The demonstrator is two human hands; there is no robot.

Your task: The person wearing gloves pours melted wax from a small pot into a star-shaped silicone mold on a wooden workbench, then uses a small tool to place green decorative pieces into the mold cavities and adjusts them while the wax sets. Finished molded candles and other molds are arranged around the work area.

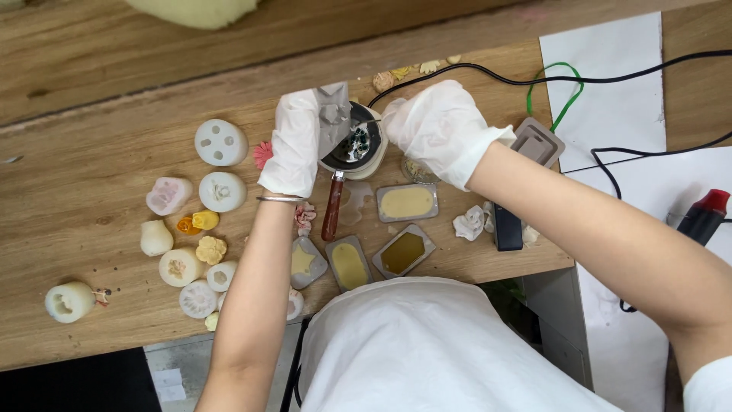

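Both my hands wear white gloves over a small melting pot (355, 145) with a wooden handle (332, 210) on the wooden table (91, 137). My left hand (293, 141) grips a grey silicone mould (332, 114) tilted above the pot. My right hand (436, 130) pinches a thin metal tool (367, 122) whose tip reaches the mould over the pot. Dark contents show inside the pot.
Several round white silicone moulds (221, 143) and small wax flowers (211, 249) lie at the left. Rectangular trays of yellow wax (406, 203) sit near the table's front edge. Black cables (610, 76), white paper (610, 84), a grey device (537, 142) and a red-and-black tool (705, 215) lie at the right.
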